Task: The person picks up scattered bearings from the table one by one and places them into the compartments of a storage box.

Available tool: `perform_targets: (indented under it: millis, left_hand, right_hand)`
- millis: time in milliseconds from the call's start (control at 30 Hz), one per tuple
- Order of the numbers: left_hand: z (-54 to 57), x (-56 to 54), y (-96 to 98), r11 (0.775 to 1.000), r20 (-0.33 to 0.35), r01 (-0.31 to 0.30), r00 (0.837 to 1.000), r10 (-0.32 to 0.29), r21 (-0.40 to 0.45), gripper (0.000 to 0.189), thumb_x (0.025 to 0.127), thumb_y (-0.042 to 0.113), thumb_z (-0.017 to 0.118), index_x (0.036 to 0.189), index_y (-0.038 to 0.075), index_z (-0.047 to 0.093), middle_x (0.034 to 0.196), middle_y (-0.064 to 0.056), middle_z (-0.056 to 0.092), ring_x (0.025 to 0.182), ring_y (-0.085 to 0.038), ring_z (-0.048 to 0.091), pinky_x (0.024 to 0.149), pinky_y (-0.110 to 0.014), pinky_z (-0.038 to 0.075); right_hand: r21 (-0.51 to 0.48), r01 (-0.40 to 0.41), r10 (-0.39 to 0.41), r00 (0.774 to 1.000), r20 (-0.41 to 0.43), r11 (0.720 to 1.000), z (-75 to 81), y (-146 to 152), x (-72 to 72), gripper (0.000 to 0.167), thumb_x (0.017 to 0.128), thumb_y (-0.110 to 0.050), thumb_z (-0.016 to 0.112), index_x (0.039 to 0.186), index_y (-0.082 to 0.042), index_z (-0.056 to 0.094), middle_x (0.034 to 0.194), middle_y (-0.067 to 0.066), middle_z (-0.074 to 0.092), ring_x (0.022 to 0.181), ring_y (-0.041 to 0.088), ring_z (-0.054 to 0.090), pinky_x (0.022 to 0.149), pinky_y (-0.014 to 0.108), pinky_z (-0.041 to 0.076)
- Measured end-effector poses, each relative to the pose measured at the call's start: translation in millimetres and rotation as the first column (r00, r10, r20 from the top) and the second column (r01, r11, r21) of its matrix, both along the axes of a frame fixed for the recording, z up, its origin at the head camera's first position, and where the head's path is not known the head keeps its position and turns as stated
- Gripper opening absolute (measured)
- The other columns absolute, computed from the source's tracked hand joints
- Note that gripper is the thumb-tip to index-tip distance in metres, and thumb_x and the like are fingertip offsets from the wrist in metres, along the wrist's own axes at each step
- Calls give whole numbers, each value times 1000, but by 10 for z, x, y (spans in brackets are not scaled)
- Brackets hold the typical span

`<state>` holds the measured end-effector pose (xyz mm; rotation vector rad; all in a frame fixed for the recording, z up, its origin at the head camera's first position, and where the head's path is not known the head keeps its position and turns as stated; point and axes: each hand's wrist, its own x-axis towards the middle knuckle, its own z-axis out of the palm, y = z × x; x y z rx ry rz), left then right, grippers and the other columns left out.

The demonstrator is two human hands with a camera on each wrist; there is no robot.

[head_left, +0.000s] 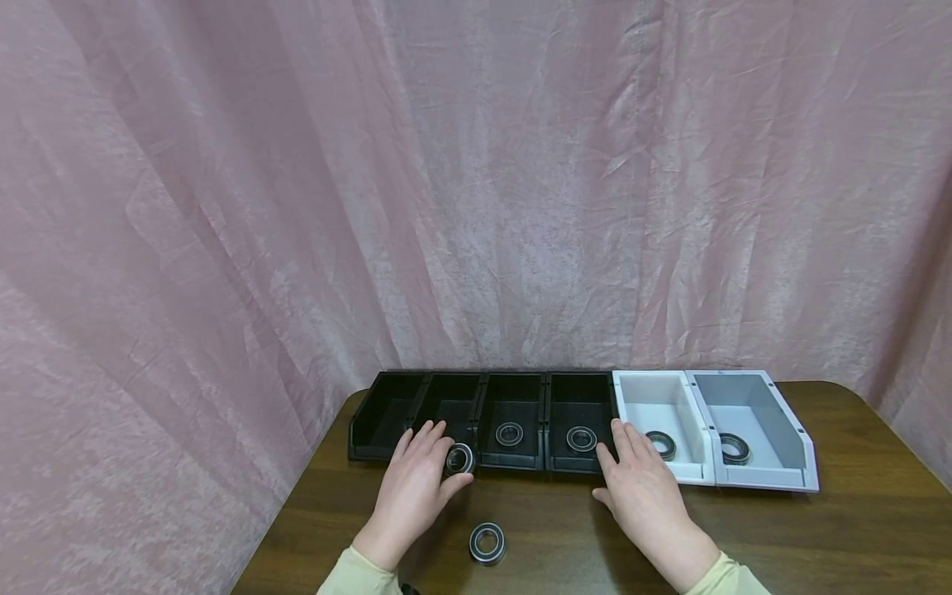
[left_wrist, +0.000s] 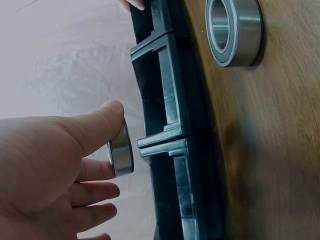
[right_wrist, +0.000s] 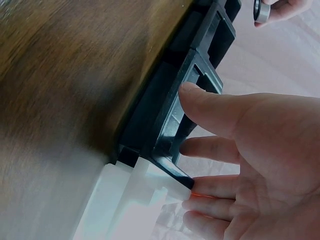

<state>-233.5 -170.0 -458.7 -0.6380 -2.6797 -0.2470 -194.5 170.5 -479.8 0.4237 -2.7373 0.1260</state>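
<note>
My left hand (head_left: 416,479) pinches a ball bearing (head_left: 459,459) between thumb and index finger, at the front of the second black bin (head_left: 449,397) from the left. In the left wrist view this bearing (left_wrist: 121,152) is edge-on, apart from the bin fronts. My right hand (head_left: 641,487) holds nothing; its fingers reach over the front of the rightmost black bin (head_left: 580,392) and the white bin (head_left: 650,388). Another bearing (head_left: 487,544) lies on the table between my hands. Single bearings lie in the third black bin (head_left: 509,434), the rightmost black bin and the white bin.
The bins stand side by side along the back of the wooden table (head_left: 550,529). At the right end, a pale grey bin (head_left: 744,397) holds a bearing (head_left: 735,449). A pink curtain (head_left: 521,207) hangs behind. The leftmost black bin (head_left: 387,405) is partly behind my left fingers.
</note>
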Motion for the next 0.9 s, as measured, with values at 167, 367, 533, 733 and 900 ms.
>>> perform_targets:
  millis: [167, 367, 533, 733, 900]
  left_hand:
    - [-14, -12, -6, 1000, 10, -8, 1000, 8, -9, 59, 92, 44, 90, 129, 1, 75, 153, -22, 64, 147, -43, 56, 125, -67, 37]
    - [-28, -39, -21, 1000, 7, -15, 1000, 15, -4, 58, 92, 41, 91, 129, 0, 75, 152, -23, 64, 146, -43, 56, 124, -66, 37]
    - [-27, -83, -26, 1000, 7, -19, 1000, 19, 0, 57, 93, 40, 91, 129, -1, 75, 152, -24, 64, 146, -44, 56, 124, -66, 38]
    - [-28, -157, -31, 999, 13, -33, 999, 33, -5, 57, 93, 41, 90, 130, -1, 75, 152, -24, 64, 147, -44, 56, 124, -66, 38]
    - [-40, -207, -35, 999, 23, -47, 999, 47, -6, 58, 94, 41, 89, 131, -1, 74, 152, -24, 64, 147, -43, 55, 125, -65, 37]
  right_hand:
    - [-6, 0, 0, 1000, -2, 1000, -2, 1, 7, 61, 83, -31, 98, 128, 3, 76, 152, 39, 55, 141, 54, 55, 118, 62, 46]
    - [-8, -1, 1, 1000, -16, 1000, 5, -1, 12, 60, 82, -30, 99, 127, 4, 77, 151, 39, 55, 141, 54, 56, 118, 62, 47]
    - [-7, -1, 1, 1000, -12, 1000, 18, -7, 17, 60, 82, -30, 99, 126, 4, 77, 151, 39, 55, 141, 54, 55, 118, 62, 47]
    - [-6, -1, 1, 1000, -17, 1000, 16, -7, 19, 59, 81, -30, 99, 125, 4, 77, 151, 39, 56, 140, 54, 55, 118, 61, 47]
    - [-1, -1, 1, 1000, -16, 1000, 11, -6, 16, 59, 81, -30, 99, 124, 4, 78, 151, 39, 55, 140, 54, 55, 118, 61, 47]
